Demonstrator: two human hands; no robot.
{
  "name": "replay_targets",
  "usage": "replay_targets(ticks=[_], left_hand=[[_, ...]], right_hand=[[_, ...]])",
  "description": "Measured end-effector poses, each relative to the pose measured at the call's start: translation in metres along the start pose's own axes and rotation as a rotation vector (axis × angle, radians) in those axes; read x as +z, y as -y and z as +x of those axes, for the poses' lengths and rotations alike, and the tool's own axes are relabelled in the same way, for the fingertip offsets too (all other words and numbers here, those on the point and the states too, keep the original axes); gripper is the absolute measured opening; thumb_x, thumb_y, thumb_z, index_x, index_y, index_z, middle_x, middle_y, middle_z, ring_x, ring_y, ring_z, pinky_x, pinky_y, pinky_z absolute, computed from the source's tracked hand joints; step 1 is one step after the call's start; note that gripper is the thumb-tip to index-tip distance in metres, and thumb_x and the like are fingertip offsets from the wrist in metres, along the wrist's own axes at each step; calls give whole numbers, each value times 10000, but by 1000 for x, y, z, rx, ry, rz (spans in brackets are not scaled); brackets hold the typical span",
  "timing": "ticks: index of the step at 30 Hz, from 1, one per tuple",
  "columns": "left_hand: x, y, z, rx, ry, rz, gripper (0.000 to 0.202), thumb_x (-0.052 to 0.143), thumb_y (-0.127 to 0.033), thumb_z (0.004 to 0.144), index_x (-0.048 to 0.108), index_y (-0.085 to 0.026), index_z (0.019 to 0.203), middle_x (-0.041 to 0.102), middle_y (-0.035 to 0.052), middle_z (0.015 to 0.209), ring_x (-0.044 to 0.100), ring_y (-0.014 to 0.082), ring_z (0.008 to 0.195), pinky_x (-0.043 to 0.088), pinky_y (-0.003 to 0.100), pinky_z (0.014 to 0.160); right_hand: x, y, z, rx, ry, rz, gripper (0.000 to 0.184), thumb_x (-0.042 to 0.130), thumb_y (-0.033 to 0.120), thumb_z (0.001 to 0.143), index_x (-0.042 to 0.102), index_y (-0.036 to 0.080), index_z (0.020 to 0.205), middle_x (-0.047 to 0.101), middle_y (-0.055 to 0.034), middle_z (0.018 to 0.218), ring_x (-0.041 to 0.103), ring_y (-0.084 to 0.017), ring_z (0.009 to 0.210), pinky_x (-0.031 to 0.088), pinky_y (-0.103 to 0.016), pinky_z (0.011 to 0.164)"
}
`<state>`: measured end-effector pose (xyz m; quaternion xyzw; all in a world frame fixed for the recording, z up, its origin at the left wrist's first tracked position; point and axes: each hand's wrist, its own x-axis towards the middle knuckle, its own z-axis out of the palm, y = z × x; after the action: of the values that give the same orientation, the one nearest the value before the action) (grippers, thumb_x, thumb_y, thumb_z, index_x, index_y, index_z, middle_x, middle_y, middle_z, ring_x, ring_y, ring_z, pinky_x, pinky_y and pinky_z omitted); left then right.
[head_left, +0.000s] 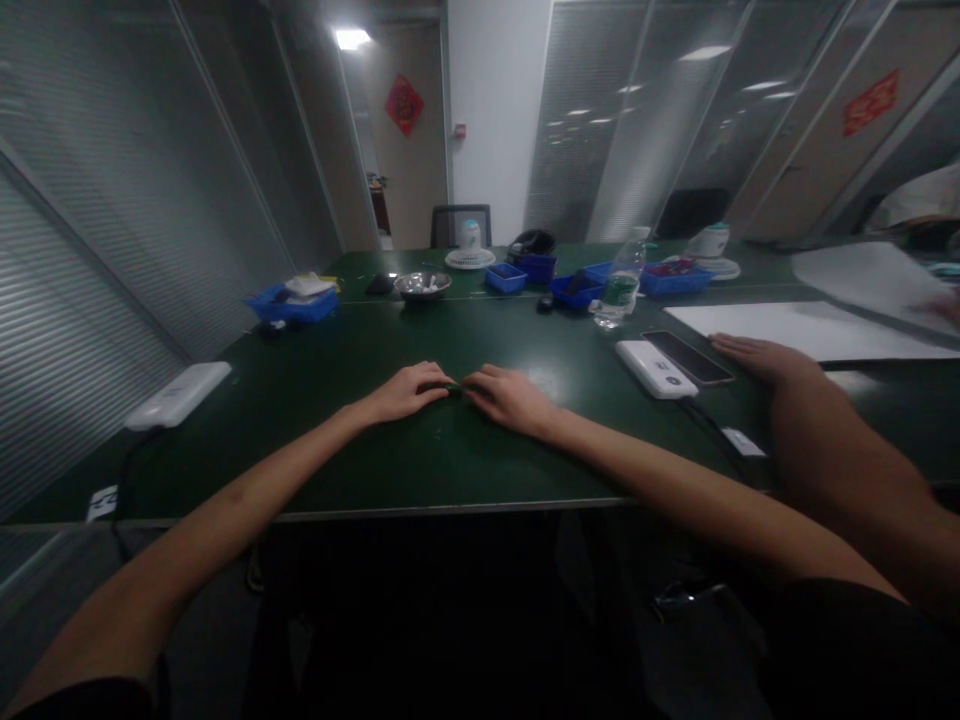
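Near the middle of the dark green table (360, 470), my left hand (409, 391) and my right hand (511, 400) rest with their fingertips almost meeting. Between them is a small dark green piece (454, 388), too small and blurred to name. The thumb and fingers of my left hand pinch its left side. My right hand's closed fingertips are on its right end. Most of the piece is covered by the fingers.
A white power bank (654, 368) with a cable and a phone (688, 357) lie to the right, near another person's hand (765, 357) and white sheets (817, 330). Another white device (180, 395) lies left. A water bottle (622, 280), blue trays (506, 278) and a metal bowl (423, 287) stand farther back.
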<state>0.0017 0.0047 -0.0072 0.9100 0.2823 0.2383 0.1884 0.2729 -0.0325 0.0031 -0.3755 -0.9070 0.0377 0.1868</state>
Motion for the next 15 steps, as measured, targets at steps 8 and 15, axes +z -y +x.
replay_targets(ticks=[8,15], left_hand=[[-10,10,-4,-70,-23,86,313,575,-419,1034,760,-220,1189,674,92,1153,640,250,1073,510,401,954],[-37,45,-18,-208,-59,228,356,573,-449,1001,777,-227,1189,691,104,1183,641,280,1098,505,421,971]], right_hand=[[-5,-1,-1,92,14,-11,315,523,370,1069,698,213,1279,705,-88,1154,662,-194,922,450,-290,780],[-10,-3,-4,126,38,-17,327,516,389,1069,697,221,1283,711,-89,1188,666,-199,937,454,-293,773]])
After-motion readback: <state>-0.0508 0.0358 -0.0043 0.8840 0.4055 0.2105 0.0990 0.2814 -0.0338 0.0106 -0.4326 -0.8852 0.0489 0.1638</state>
